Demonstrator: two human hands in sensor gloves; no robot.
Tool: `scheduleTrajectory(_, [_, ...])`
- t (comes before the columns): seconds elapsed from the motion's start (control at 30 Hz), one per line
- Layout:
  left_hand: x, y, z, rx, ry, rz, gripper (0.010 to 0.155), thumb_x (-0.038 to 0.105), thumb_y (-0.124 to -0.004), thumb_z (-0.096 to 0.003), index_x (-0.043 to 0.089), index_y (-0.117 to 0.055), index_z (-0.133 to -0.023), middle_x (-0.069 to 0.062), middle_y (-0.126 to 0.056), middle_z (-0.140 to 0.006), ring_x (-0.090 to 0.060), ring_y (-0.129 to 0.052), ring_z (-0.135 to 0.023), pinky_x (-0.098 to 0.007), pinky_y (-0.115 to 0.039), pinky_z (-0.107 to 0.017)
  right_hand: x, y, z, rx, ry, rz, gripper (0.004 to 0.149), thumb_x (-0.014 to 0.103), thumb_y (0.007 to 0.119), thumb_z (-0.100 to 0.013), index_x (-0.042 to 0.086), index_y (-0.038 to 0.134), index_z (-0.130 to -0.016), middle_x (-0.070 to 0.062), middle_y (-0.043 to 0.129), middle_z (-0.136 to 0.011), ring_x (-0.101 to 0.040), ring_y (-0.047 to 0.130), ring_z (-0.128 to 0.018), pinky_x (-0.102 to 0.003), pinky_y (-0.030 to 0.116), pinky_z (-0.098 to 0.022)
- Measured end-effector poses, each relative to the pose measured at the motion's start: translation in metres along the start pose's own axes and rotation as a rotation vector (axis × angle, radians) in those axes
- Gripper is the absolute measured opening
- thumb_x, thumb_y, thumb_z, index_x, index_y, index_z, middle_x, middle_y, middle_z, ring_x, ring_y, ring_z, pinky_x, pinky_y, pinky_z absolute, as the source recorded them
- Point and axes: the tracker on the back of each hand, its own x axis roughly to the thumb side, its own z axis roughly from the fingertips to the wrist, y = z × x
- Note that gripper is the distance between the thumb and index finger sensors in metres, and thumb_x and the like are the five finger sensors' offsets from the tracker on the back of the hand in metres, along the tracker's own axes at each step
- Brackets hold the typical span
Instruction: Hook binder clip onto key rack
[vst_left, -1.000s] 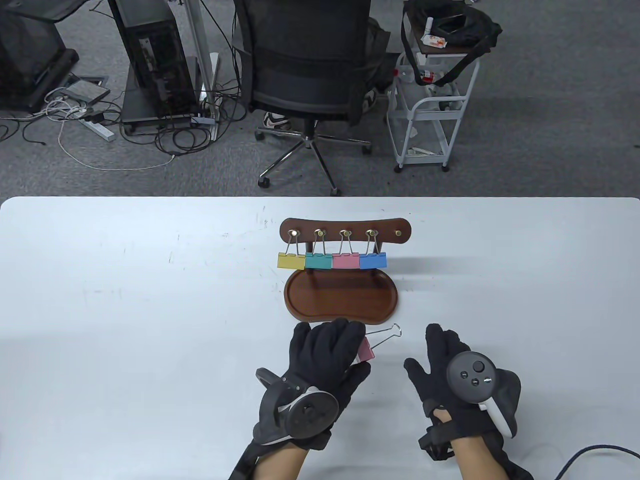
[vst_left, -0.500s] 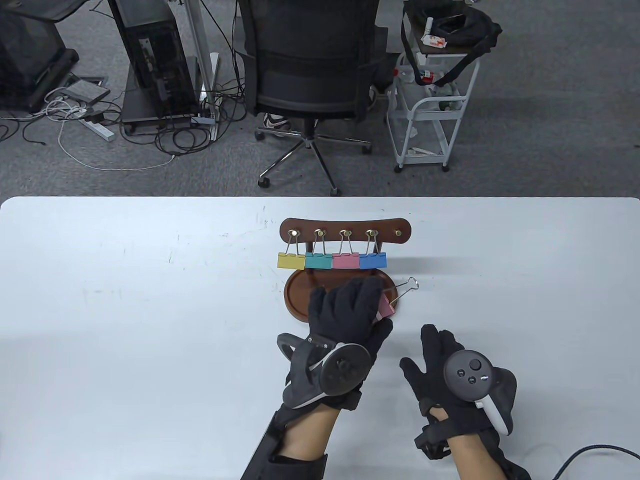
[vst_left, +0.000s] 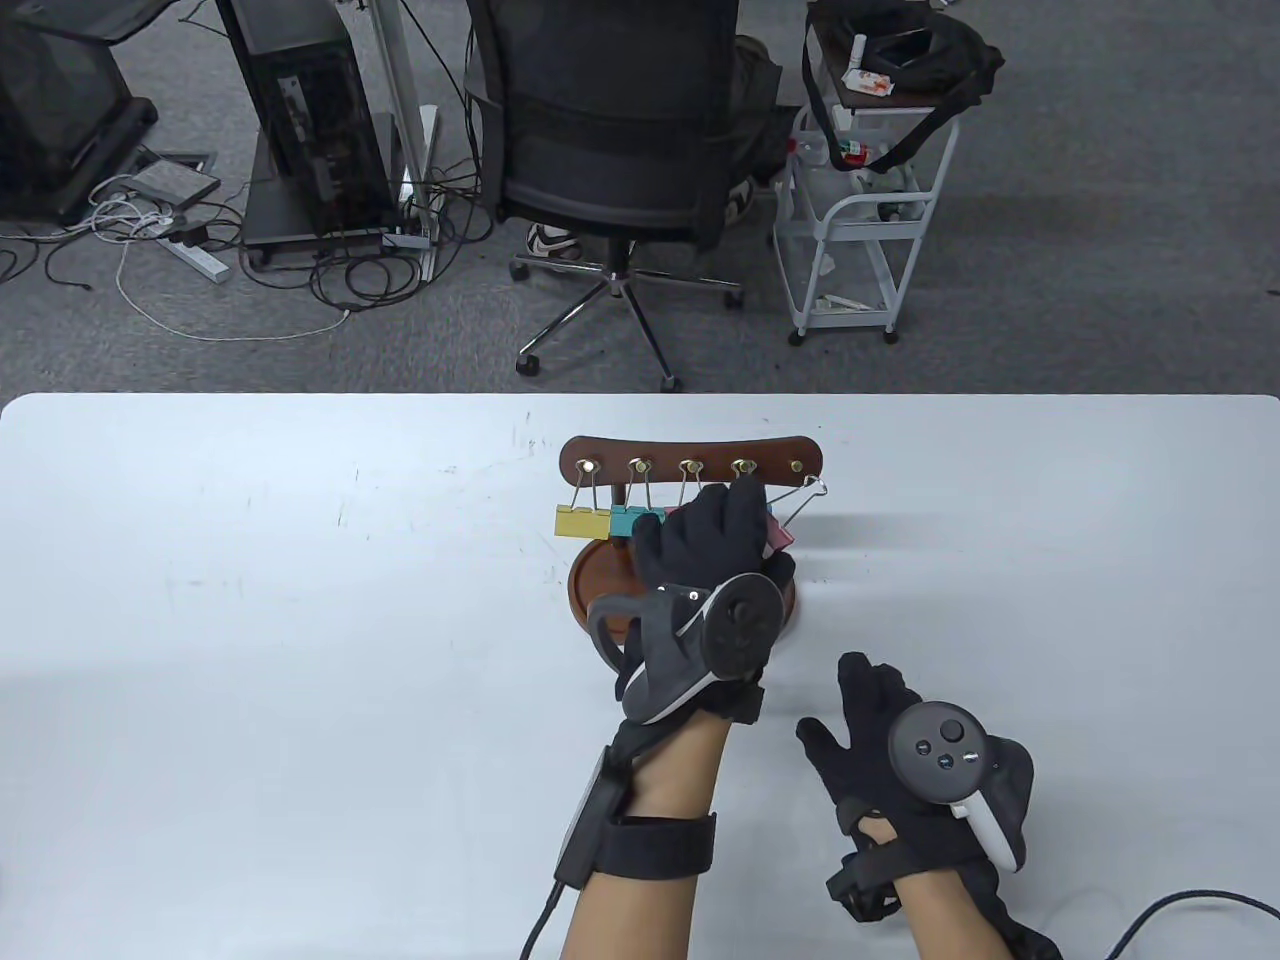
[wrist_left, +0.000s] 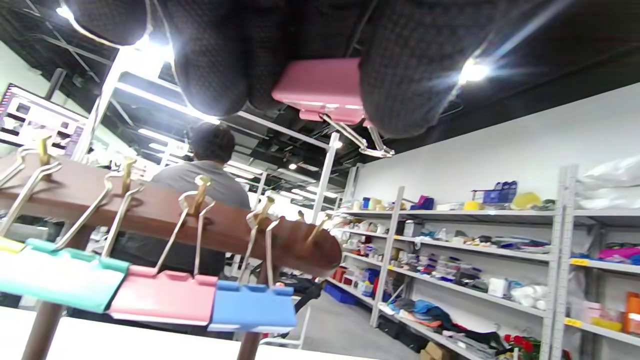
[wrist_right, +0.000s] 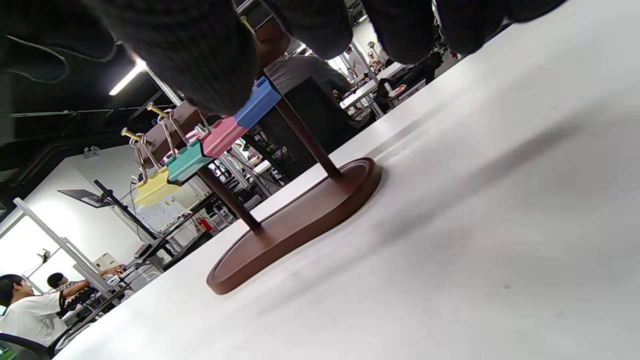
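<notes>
Altogether 4 clips hang from the key rack (vst_left: 690, 455); left hand (vst_left: 705, 545) pinches 1 pink binder clip (wrist_left: 320, 90); right hand (vst_left: 900, 740) lies spread, holding nothing.

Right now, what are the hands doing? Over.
Left hand pinches pink binder clip, wire handle near the free hook. Right hand rests on table, holding nothing. Hook unobstructed.

From the table view I get even, bright light and sharp focus; the worktop (vst_left: 300, 600) carries soft shadows right of the key rack (vst_left: 690, 460). My left wrist view flares hard from ceiling lights at upper left and upper right, with the near fingers (wrist_left: 210, 60) blurred. The right wrist view is tilted.
</notes>
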Motion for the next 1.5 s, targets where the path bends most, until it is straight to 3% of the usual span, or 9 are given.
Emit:
scheduleTrajectory(0.43, [-0.012, -0.025, -0.020, -0.048, 0.021, -0.067, 0.082, 0.044, -0.094, -0.0477, 0.005, -0.065, -0.114, -0.026, -0.073, -0.109, -0.050, -0.083, -0.091, -0.076, -0.054, -0.070, 0.001, 0.008, -0.002, 0.039, 0.000, -0.005, 0.081, 0.045, 0.079, -0.057, 0.001, 0.046, -0.117, -0.042, 0.044, -0.114, -0.069, 0.046, -0.095, -0.076, 0.042, -0.064])
scheduleTrajectory(1.07, [-0.010, -0.047, -0.025, -0.055, 0.057, -0.038, 0.084, 0.044, -0.093, -0.0489, 0.003, -0.061, -0.115, -0.027, -0.069, -0.109, -0.050, -0.082, -0.091, -0.075, -0.056, -0.070, 0.003, 0.013, -0.002, 0.087, -0.002, -0.019, 0.081, 0.044, 0.078, -0.057, 0.001, 0.046, -0.117, -0.043, 0.045, -0.113, -0.069, 0.046, -0.095, -0.075, 0.043, -0.064])
scheduleTrajectory(1.5, [-0.008, -0.072, -0.030, -0.140, 0.081, -0.034, 0.084, 0.047, -0.090, -0.0503, 0.001, -0.061, -0.115, -0.026, -0.070, -0.108, -0.051, -0.082, -0.089, -0.077, -0.054, -0.069, 0.003, 0.017, -0.003, 0.131, 0.005, -0.031, 0.081, 0.043, 0.080, -0.057, 0.001, 0.046, -0.117, -0.042, 0.045, -0.114, -0.069, 0.046, -0.095, -0.076, 0.043, -0.064])
